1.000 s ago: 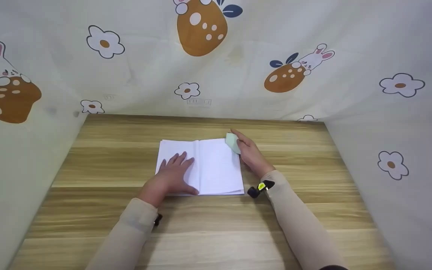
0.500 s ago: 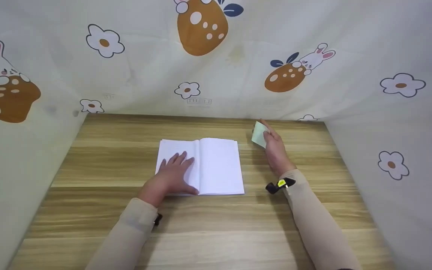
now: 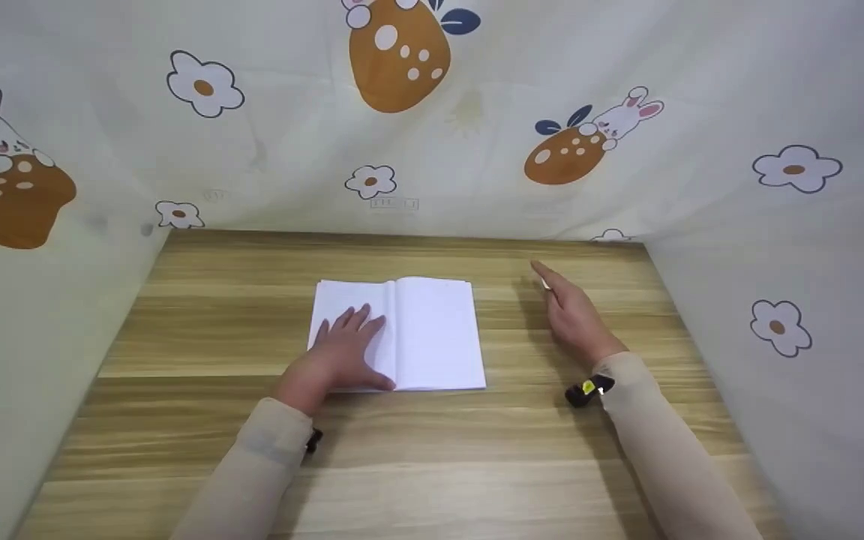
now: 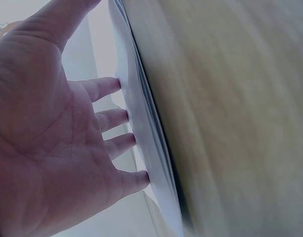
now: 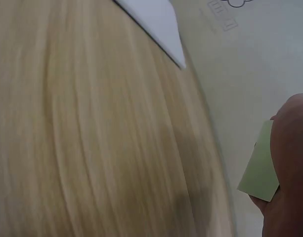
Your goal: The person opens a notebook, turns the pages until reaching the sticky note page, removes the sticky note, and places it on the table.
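Note:
An open notebook (image 3: 438,334) with white pages lies on the wooden table. My left hand (image 3: 338,356) rests on its left page, fingers spread and thumb near the spine at the lower edge. In the left wrist view the fingertips (image 4: 122,142) press down on the paper. Off to the notebook's right, my right hand (image 3: 578,319) is held above the table. It pinches a pale green sticky note (image 5: 260,165), seen in the right wrist view between thumb and fingers. From the head view the hand hides nearly all of that note.
The wooden table (image 3: 432,465) reaches back to a pale cloth wall (image 3: 282,157) printed with rabbits, strawberries and flowers. Similar cloth closes in the left and right sides. A small black camera (image 3: 589,390) is strapped at the right wrist.
My right hand has carried the green note rightward, away from the notebook's upper right corner, and turned it out of the head view. The right page now lies flatter. My left hand stays put.

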The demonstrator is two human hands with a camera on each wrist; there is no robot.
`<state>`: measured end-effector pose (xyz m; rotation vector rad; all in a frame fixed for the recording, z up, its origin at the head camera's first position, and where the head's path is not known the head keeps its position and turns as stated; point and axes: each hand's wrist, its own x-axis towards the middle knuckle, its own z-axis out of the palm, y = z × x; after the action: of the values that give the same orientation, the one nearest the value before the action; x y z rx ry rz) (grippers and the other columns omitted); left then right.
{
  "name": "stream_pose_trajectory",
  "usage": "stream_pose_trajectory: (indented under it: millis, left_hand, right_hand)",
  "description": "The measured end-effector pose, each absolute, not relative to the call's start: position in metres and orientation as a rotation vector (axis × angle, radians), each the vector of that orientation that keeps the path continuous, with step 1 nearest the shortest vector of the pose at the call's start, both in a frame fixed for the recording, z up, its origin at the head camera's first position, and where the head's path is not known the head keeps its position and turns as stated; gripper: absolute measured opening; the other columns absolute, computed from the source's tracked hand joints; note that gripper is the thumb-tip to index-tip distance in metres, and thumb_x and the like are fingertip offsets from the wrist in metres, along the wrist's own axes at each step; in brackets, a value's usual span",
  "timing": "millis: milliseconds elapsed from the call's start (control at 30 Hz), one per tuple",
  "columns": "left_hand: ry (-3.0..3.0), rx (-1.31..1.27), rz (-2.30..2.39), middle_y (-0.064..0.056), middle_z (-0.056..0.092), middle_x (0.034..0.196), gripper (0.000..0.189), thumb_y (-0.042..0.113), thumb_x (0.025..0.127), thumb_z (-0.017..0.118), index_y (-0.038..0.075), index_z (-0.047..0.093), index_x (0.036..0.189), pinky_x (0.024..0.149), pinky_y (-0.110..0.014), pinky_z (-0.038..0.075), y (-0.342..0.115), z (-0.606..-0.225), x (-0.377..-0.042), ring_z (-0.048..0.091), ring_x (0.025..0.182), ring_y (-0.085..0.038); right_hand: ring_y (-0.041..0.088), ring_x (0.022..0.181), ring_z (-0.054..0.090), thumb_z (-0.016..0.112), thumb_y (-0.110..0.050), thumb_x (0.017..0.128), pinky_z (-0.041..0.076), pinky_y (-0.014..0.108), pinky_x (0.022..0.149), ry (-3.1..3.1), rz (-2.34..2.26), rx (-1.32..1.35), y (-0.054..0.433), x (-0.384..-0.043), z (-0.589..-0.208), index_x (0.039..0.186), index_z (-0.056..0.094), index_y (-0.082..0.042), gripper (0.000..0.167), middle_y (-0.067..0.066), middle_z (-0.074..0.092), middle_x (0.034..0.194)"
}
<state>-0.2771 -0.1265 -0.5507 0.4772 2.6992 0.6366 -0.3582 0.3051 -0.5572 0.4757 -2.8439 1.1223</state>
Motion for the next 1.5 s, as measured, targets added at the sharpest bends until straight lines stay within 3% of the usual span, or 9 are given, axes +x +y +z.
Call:
stream_pose_trajectory:
  millis: [67, 400, 867, 1200, 1333, 1500]
  left_hand:
    - [2.697, 0.478, 0.650, -0.026, 0.017, 0.181, 0.119, 0.056, 0.081, 0.095, 0.005, 0.036, 0.172, 0.130, -0.076, 0.007, -0.126, -0.552, -0.277, 0.012, 0.167, -0.051]
    - [2.708, 0.482, 0.643, -0.027, 0.019, 0.180, 0.120, 0.058, 0.080, 0.095, 0.005, 0.037, 0.172, 0.129, -0.077, 0.009, -0.126, -0.549, -0.276, 0.014, 0.166, -0.052]
    - [2.697, 0.464, 0.627, -0.024, 0.016, 0.182, 0.121, 0.059, 0.081, 0.094, 0.007, 0.035, 0.173, 0.131, -0.074, 0.006, -0.125, -0.552, -0.276, 0.012, 0.167, -0.051]
    - [2.695, 0.480, 0.673, -0.027, 0.019, 0.180, 0.121, 0.060, 0.079, 0.094, 0.004, 0.038, 0.171, 0.129, -0.077, 0.007, -0.126, -0.551, -0.277, 0.014, 0.165, -0.053]
    - [2.692, 0.466, 0.667, -0.027, 0.018, 0.181, 0.120, 0.060, 0.081, 0.094, 0.005, 0.037, 0.171, 0.130, -0.076, 0.007, -0.126, -0.552, -0.278, 0.013, 0.166, -0.052]
    - [2.685, 0.454, 0.638, -0.025, 0.016, 0.182, 0.119, 0.058, 0.082, 0.094, 0.007, 0.035, 0.173, 0.131, -0.074, 0.006, -0.125, -0.549, -0.277, 0.012, 0.167, -0.050]
  right_hand:
    - [0.033, 0.161, 0.038, 0.040, -0.007, 0.117, 0.026, 0.050, 0.134, -2.874, 0.913, 0.573, 0.307, -0.356, -0.558, 0.170, 0.044, -0.011, 0.053, 0.013, 0.044, 0.173]
    - [0.044, 0.154, 0.048, 0.045, -0.008, 0.115, 0.038, 0.059, 0.127, -2.867, 0.341, 0.874, 0.308, -0.348, -0.560, 0.161, 0.055, -0.002, 0.048, 0.023, 0.052, 0.165]
    - [0.044, 0.155, 0.047, 0.040, -0.008, 0.114, 0.037, 0.058, 0.127, -3.003, 0.261, 0.890, 0.313, -0.346, -0.574, 0.162, 0.053, -0.003, 0.050, 0.022, 0.048, 0.168]
    - [0.048, 0.153, 0.047, 0.046, -0.004, 0.110, 0.038, 0.061, 0.126, -2.982, 0.317, 0.909, 0.313, -0.347, -0.575, 0.160, 0.054, 0.001, 0.050, 0.026, 0.049, 0.166]
    - [0.048, 0.157, 0.041, 0.055, -0.018, 0.113, 0.035, 0.061, 0.128, -3.015, 0.351, 0.884, 0.314, -0.347, -0.576, 0.164, 0.048, 0.002, 0.055, 0.027, 0.043, 0.170]
    - [0.047, 0.164, 0.027, 0.060, -0.056, 0.111, 0.026, 0.066, 0.130, -3.126, 0.366, 0.772, 0.314, -0.345, -0.576, 0.171, 0.038, -0.005, 0.082, 0.025, 0.028, 0.178]
